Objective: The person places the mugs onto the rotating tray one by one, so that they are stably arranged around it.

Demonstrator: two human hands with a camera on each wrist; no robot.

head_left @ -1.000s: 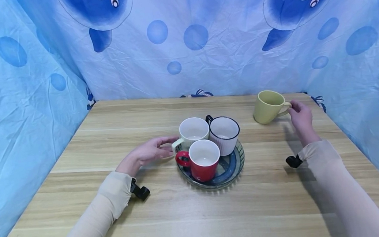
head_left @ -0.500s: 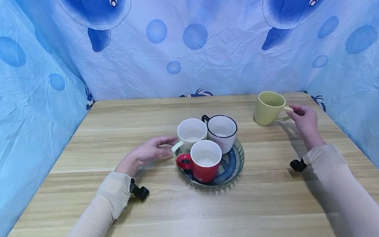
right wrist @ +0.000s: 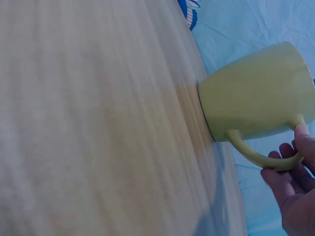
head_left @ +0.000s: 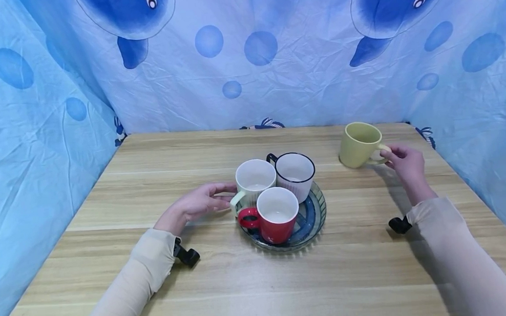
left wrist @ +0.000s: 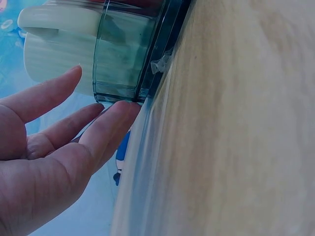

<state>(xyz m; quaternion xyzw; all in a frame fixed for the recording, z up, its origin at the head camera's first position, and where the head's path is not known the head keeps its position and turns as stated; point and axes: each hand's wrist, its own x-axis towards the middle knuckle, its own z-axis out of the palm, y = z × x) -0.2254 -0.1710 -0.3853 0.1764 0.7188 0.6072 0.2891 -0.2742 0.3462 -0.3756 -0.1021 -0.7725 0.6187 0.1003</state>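
In the head view my left hand [head_left: 200, 201] reaches the left side of a round blue-green glass tray [head_left: 312, 225]. Its fingers are extended, and in the left wrist view the fingertips [left wrist: 127, 108] lie against or very near the tray wall [left wrist: 120, 61]. Three mugs stand upright on the tray: a pale green one [head_left: 249, 197], a white one with a black rim [head_left: 296, 186] and a red one [head_left: 280, 229]. At the back right, my right hand [head_left: 405, 164] pinches the handle of a yellow-green mug [right wrist: 256, 93], which stands upright on the table.
The wooden table [head_left: 262, 294] carries everything. A blue curtain [head_left: 301, 91] with dolphin prints hangs behind it and along both sides. Each wrist wears a small black camera, the left one [head_left: 187, 255] low over the tabletop.
The tray's mugs have turned anticlockwise: the red one shifted right, the black-rimmed one left, the pale green one slightly nearer. My right wrist moved a little rightward, still holding the yellow-green mug's handle.
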